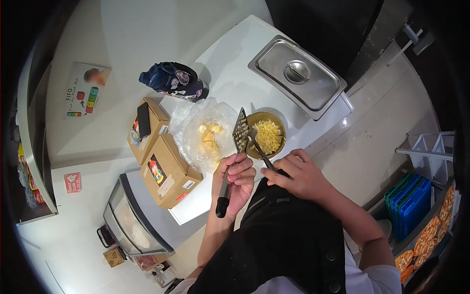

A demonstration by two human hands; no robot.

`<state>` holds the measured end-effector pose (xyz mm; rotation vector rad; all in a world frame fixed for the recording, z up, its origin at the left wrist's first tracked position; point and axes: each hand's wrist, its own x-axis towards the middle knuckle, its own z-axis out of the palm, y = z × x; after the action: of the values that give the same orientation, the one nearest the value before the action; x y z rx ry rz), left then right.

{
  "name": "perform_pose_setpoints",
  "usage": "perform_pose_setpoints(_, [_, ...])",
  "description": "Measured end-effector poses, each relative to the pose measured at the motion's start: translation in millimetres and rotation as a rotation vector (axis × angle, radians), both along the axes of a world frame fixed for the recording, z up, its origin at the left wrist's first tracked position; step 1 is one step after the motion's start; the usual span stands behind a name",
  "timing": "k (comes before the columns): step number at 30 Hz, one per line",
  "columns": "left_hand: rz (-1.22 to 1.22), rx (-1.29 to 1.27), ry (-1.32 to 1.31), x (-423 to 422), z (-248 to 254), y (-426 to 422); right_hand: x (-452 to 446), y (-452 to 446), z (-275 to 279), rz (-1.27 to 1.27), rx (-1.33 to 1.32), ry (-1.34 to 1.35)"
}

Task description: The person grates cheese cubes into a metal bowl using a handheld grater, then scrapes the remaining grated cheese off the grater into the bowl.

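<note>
My left hand (236, 180) is wrapped round the dark handle of a flat metal grater (241, 130), which stands tilted at the bowl's left rim with pale shreds stuck on its face. In my right hand (299, 176) is a slim, spoon-like utensil (262, 155), its small head against or very near the grater; its exact kind is hard to make out. Below both tools sits a round metal bowl (282, 119) holding yellow shreds that look like grated cheese (268, 136). Left of the grater, pale yellow chunks (209, 139) lie in a clear plastic bag (187, 128).
A lidded steel pan (296, 73) occupies the white table's (230, 44) far right end. A dark blue bottle (174, 81) stands at the back. Cardboard boxes (169, 171) line the left side, with a phone (143, 119) on one. Blue bins (410, 203) are low on the right.
</note>
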<state>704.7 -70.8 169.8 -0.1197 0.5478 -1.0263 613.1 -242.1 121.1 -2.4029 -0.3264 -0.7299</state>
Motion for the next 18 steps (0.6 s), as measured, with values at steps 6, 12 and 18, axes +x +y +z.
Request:
perform_pose_setpoints(6, [0.000,-0.029,0.028,3,2,-1,7,-5,-9,-0.045,-0.012,0.009])
perform_pose_setpoints(12, [0.001,-0.040,0.035,5,3,-1,7,-1,-24,-0.066,-0.040,0.045])
perform_pose_setpoints(18, [0.002,-0.042,0.040,3,2,0,6,-10,-28,-0.105,0.020,0.020])
